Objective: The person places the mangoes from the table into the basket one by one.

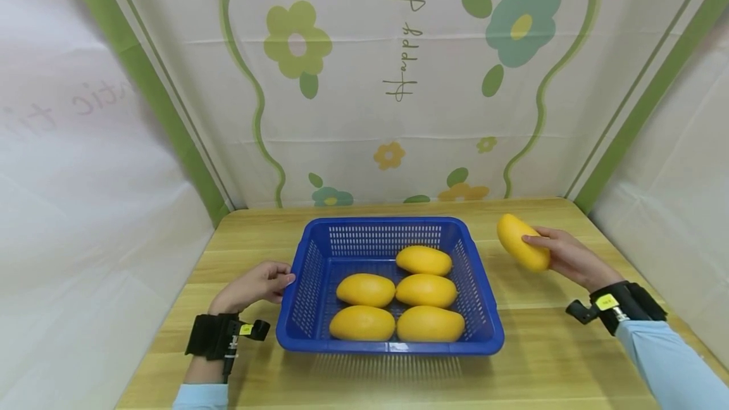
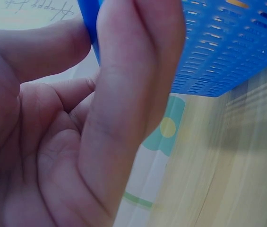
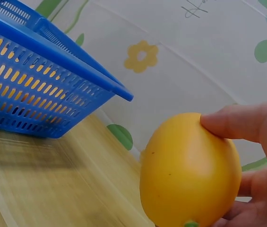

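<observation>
A blue plastic basket [image 1: 390,348] stands on the table with several yellow mangoes [image 1: 429,324] in its right and front part. At its left side my left hand [image 1: 256,286] pinches the rim between thumb and curled fingers; the left wrist view shows the basket wall [image 2: 228,52] beyond the fingers. To the right of the basket, my right hand [image 1: 572,259] holds another mango [image 1: 521,242], raised and tilted, apart from the basket. In the right wrist view the thumb lies on top of this mango [image 3: 190,170], and its far side is hidden.
Wood-grain table [image 1: 547,347] surrounds the basket. A white cloth with printed flowers [image 1: 342,119] hangs behind it, and white cloth walls [image 1: 85,207] close in the left and right sides. Each wrist wears a black strap [image 1: 213,336] with a small camera.
</observation>
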Available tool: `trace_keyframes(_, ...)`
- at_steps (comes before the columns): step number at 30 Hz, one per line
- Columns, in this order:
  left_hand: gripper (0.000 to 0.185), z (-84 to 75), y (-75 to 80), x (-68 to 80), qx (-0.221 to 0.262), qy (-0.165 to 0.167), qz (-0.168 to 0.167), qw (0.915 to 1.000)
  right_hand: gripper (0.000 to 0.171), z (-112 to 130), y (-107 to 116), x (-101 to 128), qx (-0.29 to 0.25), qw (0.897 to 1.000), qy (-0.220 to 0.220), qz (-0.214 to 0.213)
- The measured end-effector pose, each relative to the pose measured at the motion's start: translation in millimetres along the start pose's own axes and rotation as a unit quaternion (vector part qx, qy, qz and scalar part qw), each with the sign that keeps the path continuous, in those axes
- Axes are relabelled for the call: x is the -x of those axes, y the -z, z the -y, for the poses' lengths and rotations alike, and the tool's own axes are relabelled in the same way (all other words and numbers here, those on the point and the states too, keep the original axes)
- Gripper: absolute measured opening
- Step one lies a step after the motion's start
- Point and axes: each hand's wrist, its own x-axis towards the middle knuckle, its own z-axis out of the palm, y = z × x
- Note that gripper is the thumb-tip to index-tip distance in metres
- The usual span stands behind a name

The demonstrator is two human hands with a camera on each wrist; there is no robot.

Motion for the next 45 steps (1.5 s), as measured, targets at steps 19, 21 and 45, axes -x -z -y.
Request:
trace_keyframes(19,0.029,-0.6,0.4,0.6,0.000,0.001,-0.003,1.0000,0.071,11,-12,-3,0.017,1.000,0.003,0.004)
trace_keyframes(21,0.029,-0.8,0.5,0.7,-0.001,0.001,-0.004,1.0000,0.071,12,-12,-2,0.015,1.000,0.003,0.005)
trace_keyframes(45,0.029,-1.1,-0.3,0.1,-0.003,0.003,-0.006,1.0000,0.070,25,-25,-5,0.026,1.000,0.011,0.008)
